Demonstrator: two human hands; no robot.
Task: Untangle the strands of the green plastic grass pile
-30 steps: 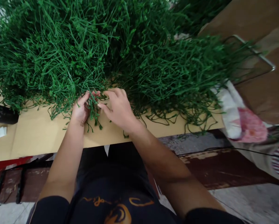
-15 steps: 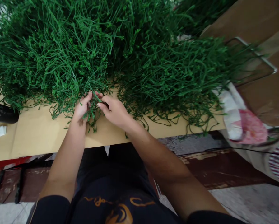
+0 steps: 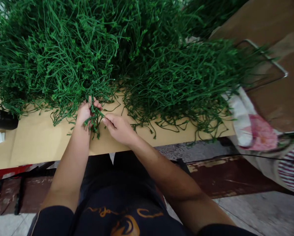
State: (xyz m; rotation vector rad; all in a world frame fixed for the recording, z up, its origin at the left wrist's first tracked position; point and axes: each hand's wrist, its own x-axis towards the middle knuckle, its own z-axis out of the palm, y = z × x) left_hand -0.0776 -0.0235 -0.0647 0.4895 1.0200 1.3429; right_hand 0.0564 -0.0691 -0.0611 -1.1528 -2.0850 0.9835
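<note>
Head view: both hands, left (image 3: 86, 113) and right (image 3: 117, 126), pinch green sprigs (image 3: 95, 118).

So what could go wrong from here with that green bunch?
1. The bunch of sprigs in the left hand looks tangled with the green pile; pulling may drag extra strands along.
2. The right hand pinches only thin strands, which might slip.
3. Loose strands overhang the cardboard edge and could drop.
</note>
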